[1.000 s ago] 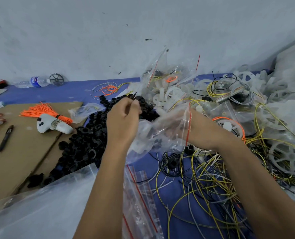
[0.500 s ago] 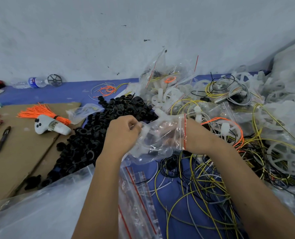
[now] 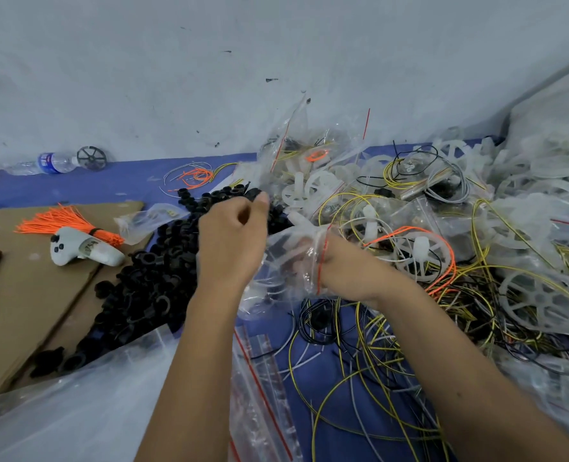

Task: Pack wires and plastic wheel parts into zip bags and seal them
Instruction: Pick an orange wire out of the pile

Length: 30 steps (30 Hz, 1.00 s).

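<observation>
Looking down through the head camera, I have my right hand [image 3: 339,265] pushed into the mouth of a clear zip bag [image 3: 289,261], fingers closed on its red-striped rim to keep it open just above the blue mat [image 3: 329,371]. My left hand [image 3: 233,238] hovers over the far end of the black parts heap [image 3: 149,278], thumb and forefinger pinched on one small black part [image 3: 254,195], just beside the bag. White wheels [image 3: 423,258] and filled bags pile toward the mat's far right corner; loose wires [image 3: 376,355] tangle along its near edge, and empty bags [image 3: 263,378] lie beneath my forearms. I judge this the filling step: the pinched part must go down into the open mouth, which calls for a steady rim. What the bag already holds I cannot tell.
</observation>
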Each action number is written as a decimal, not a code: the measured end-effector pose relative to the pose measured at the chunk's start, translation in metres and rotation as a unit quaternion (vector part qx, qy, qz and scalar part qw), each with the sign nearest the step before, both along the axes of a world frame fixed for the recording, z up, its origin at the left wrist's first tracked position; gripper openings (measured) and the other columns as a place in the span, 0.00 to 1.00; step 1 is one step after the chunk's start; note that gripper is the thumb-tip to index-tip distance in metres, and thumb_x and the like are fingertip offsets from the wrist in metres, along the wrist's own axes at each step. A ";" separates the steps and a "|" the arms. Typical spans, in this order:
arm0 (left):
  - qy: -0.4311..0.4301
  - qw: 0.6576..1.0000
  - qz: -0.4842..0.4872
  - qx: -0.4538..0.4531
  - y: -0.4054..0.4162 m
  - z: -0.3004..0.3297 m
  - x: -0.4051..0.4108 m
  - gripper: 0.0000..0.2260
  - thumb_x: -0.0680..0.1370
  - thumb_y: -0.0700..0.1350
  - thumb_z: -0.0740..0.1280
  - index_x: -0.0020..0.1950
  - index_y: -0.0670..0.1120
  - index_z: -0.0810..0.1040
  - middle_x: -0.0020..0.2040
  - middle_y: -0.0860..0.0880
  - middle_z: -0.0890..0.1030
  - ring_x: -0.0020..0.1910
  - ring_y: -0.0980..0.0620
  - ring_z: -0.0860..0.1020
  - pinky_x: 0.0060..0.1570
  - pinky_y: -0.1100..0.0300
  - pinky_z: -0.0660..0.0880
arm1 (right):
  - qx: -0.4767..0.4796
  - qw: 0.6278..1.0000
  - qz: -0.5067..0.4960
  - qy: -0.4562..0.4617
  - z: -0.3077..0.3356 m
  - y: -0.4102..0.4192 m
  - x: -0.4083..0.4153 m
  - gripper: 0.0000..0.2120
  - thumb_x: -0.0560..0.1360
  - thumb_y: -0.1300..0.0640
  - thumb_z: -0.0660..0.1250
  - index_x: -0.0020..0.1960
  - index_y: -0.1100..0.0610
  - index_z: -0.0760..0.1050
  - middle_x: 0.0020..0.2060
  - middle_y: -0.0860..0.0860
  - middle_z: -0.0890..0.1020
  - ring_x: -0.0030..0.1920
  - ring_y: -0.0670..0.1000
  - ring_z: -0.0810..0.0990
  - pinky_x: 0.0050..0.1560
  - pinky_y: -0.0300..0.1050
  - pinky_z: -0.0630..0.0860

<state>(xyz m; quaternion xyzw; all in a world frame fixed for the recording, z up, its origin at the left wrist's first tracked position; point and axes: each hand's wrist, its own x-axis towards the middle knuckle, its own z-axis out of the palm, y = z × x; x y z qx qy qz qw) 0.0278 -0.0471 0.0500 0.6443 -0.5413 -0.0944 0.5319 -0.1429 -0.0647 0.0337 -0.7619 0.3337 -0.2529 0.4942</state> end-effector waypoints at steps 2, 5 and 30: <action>0.007 0.999 -0.046 0.027 -0.002 -0.004 -0.020 0.27 0.81 0.59 0.64 0.32 0.41 0.70 0.27 0.44 0.72 0.29 0.52 0.68 0.34 0.55 0.67 | 0.044 0.998 0.037 -0.018 -0.003 0.005 0.000 0.21 0.74 0.74 0.61 0.59 0.54 0.78 0.49 0.60 0.85 0.48 0.54 0.83 0.50 0.58 0.81; -0.042 0.995 -0.057 0.072 -0.005 -0.016 -0.047 0.23 0.78 0.61 0.68 0.32 0.46 0.71 0.28 0.52 0.73 0.30 0.56 0.71 0.32 0.62 0.64 | -0.040 0.997 -0.009 0.072 -0.001 0.002 -0.008 0.10 0.71 0.76 0.60 0.50 0.71 0.75 0.39 0.64 0.81 0.39 0.52 0.77 0.43 0.62 0.78; -0.158 0.968 -0.066 0.183 -0.013 -0.065 -0.065 0.18 0.81 0.57 0.63 0.36 0.47 0.74 0.34 0.51 0.77 0.37 0.49 0.75 0.33 0.54 0.63 | -0.138 0.847 -0.319 0.403 0.028 -0.034 -0.138 0.05 0.75 0.56 0.73 0.46 0.57 0.85 0.42 0.55 0.86 0.43 0.55 0.82 0.42 0.48 0.80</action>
